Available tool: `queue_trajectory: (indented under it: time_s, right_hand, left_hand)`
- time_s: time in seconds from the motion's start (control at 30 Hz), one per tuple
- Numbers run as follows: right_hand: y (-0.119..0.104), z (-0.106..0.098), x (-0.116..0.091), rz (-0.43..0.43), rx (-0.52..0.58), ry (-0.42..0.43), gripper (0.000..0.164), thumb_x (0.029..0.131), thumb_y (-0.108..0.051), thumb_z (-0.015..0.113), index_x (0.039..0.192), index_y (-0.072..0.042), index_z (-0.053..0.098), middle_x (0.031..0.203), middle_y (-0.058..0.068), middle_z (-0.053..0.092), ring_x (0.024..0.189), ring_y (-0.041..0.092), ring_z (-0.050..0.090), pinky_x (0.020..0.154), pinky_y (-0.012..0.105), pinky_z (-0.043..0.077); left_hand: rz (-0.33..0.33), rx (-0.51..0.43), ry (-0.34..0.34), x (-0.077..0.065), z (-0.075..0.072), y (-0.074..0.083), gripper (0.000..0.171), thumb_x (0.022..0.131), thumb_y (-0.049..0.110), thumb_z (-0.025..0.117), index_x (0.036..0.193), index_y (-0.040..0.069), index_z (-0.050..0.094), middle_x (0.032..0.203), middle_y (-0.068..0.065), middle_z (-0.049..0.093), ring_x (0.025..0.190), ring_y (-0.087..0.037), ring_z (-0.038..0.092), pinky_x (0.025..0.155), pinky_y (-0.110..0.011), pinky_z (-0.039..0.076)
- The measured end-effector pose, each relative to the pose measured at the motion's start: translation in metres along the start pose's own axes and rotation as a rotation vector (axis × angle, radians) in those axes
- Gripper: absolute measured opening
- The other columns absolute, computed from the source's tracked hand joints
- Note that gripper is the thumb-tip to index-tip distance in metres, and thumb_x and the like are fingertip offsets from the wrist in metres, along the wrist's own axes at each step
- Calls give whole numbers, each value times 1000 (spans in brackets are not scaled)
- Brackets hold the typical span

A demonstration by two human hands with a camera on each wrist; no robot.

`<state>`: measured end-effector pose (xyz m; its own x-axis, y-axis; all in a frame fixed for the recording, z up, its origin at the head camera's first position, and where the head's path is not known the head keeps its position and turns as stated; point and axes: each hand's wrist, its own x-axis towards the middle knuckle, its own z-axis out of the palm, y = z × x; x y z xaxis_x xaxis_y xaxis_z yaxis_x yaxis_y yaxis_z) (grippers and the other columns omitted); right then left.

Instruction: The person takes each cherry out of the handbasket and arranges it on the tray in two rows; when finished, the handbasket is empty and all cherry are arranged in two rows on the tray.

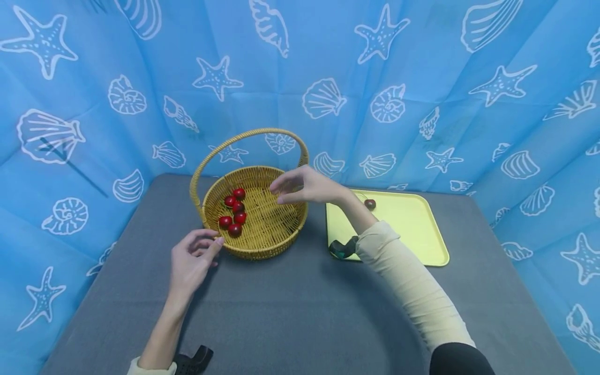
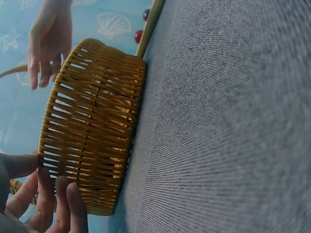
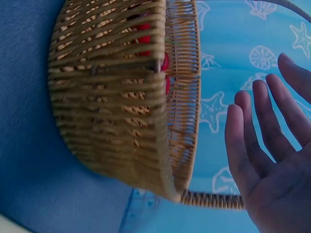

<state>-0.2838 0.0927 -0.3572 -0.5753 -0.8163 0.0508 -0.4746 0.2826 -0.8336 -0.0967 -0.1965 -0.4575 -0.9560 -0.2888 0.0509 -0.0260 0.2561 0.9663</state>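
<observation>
A round wicker basket [image 1: 262, 247] with a tall arched handle stands on the table, with several red cherries [image 1: 239, 206] along its left inner side. My left hand [image 1: 192, 258] pinches the basket's near-left rim; in the left wrist view its fingers [image 2: 46, 199] lie against the outer weave. Over the right part of the basket hovers my right hand [image 1: 307, 186], fingers loosely extended and nothing in them. The right wrist view shows the same hand [image 3: 272, 145] apart from the rim, palm visible.
A yellow tray [image 1: 412, 229] lies right of the basket, partly covered by my right forearm. On it sits a dark cherry [image 1: 370, 204] with a stem; the left wrist view also shows a red cherry [image 2: 138, 36] there. A blue shell-print curtain [image 1: 281, 78] hangs behind the grey table [image 1: 290, 312].
</observation>
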Motion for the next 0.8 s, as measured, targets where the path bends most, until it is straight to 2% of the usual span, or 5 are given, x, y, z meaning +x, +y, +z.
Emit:
queue_trajectory:
  time_s: [0.2, 0.43, 0.67, 0.8]
  right_hand:
    - [-6, 7, 23, -1, -20, -56, 34, 97, -14, 81, 130, -6, 76, 132, 11, 78, 116, 27, 76, 104, 36, 64]
    - [-7, 14, 48, 84, 63, -87, 41, 101, -17, 79, 138, -4, 70, 140, 13, 73, 118, 28, 75, 97, 45, 68]
    - [0, 24, 67, 186, 184, -106, 40, 101, -19, 78, 139, -8, 71, 147, 20, 67, 124, 24, 72, 107, 56, 63]
    - [6, 29, 74, 231, 228, -111, 42, 102, -20, 77, 141, -6, 70, 151, 20, 64, 130, 29, 68, 110, 55, 61]
  left_hand:
    - [-6, -10, -1, 0, 0, 0, 30, 100, 26, 82, 122, 8, 73, 94, -8, 77, 74, -15, 76, 64, -31, 68]
    - [-9, -8, 6, 0, 1, 0, 29, 100, 26, 82, 122, 7, 73, 94, -11, 77, 74, -15, 76, 64, -31, 68]
    - [-7, -14, 9, 0, 1, -1, 29, 101, 26, 81, 122, 8, 73, 90, -5, 77, 75, -15, 77, 64, -31, 67]
    - [4, -19, 1, 0, 1, -2, 29, 101, 25, 81, 122, 7, 73, 90, -4, 77, 76, -15, 77, 64, -31, 68]
